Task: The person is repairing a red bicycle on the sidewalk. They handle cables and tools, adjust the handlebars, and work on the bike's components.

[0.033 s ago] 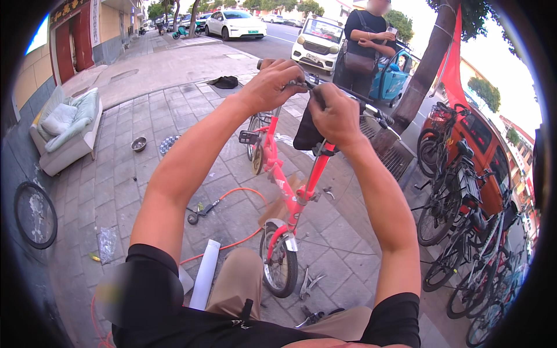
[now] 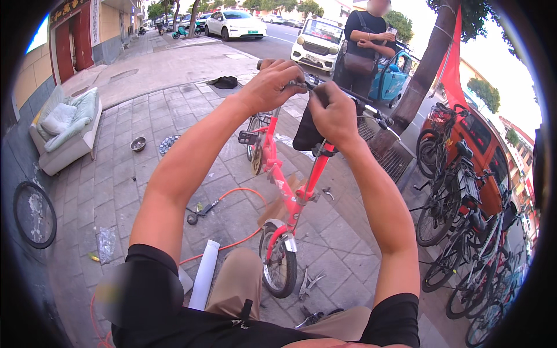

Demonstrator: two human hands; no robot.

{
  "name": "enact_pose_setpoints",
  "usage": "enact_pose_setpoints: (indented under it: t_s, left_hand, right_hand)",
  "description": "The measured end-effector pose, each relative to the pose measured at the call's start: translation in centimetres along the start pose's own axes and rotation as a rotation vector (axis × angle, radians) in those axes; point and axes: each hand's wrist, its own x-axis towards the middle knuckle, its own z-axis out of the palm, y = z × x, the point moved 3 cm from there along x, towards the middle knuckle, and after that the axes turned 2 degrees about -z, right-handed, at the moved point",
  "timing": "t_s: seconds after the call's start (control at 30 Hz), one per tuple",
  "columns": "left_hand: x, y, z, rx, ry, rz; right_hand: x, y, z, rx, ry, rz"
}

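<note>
1. The left fingers (image 2: 288, 69) are wrapping closely around the handlebar (image 2: 376, 113).
2. The right fingers (image 2: 328, 93) are bending inward just beside them; whether they are holding anything, I cannot tell.
3. The red bicycle (image 2: 282, 184) is standing below both hands' fingers.
4. A black bag (image 2: 306, 132) is hanging just beneath the right fingers.

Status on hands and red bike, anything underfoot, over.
Left hand gripping handlebar. Right hand close by, curled. Red bike upright. Pliers on ground beside front wheel.
</note>
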Motion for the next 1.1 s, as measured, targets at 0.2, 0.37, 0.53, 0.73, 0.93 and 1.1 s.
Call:
enact_pose_setpoints:
  t_s: [0.2,0.37,0.53,0.73,0.93,1.1]
  left_hand:
    - [0.4,0.8,0.6,0.018,-0.002,0.007]
    - [0.3,0.7,0.0,0.037,-0.003,0.036]
    - [0.3,0.9,0.2,0.017,-0.021,0.001]
    - [0.9,0.5,0.5,0.014,-0.067,-0.092]
    - [0.9,1.0,0.6,0.026,-0.121,-0.115]
    - [0.8,0.2,0.1,-0.014,-0.115,-0.126]
  right_hand:
    - [0.4,2.6,0.3,0.300,0.018,0.433]
    - [-1.1,0.3,0.8,0.256,0.092,0.156]
    - [-1.0,0.8,1.0,0.319,0.089,0.233]
    - [0.1,2.0,1.1,0.338,0.094,0.340]
    - [-0.1,2.1,0.8,0.338,0.095,0.393]
    - [-0.3,2.6,1.5,0.637,-0.017,0.674]
